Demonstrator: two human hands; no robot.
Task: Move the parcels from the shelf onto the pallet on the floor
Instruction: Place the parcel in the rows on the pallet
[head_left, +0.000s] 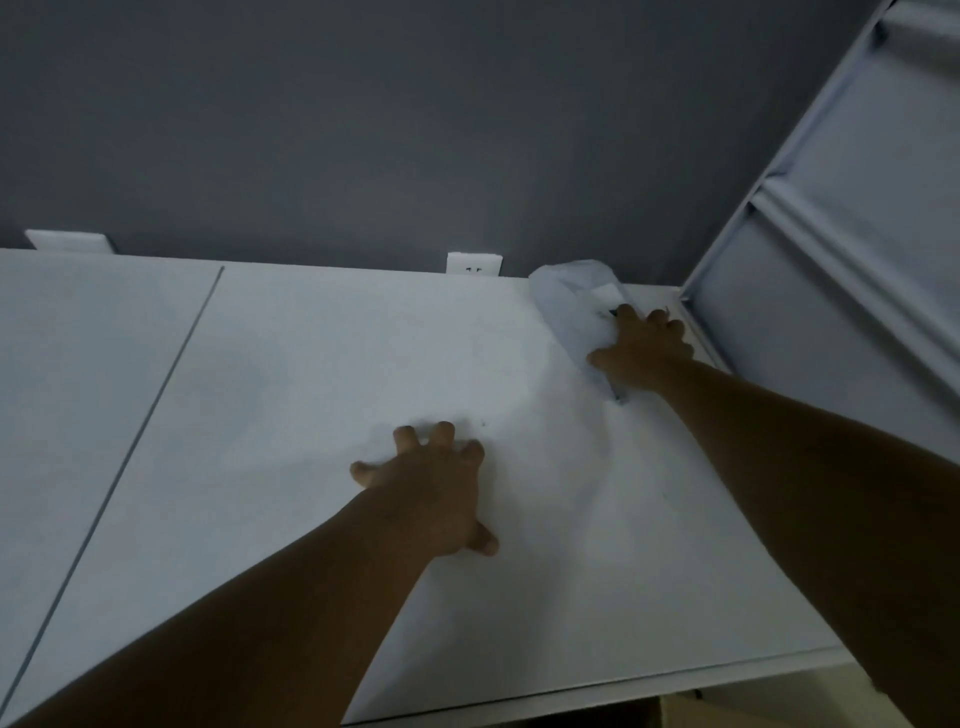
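Observation:
A pale grey soft poly-bag parcel (574, 304) with a white label lies at the back right of the white shelf top (291, 364), close to the wall. My right hand (641, 345) lies on top of its near end, fingers spread over the bag and thumb out to the left. My left hand (434, 486) rests on the bare shelf surface in the middle, fingers spread and slightly bent, holding nothing. The pallet is out of view.
A dark grey wall (415, 130) rises behind the shelf, with a white socket plate (474, 263) and another white plate (70, 241) at its foot. A white metal rack frame (841, 208) stands at the right. A seam (156, 395) splits the shelf top. Cardboard (685, 712) shows below the front edge.

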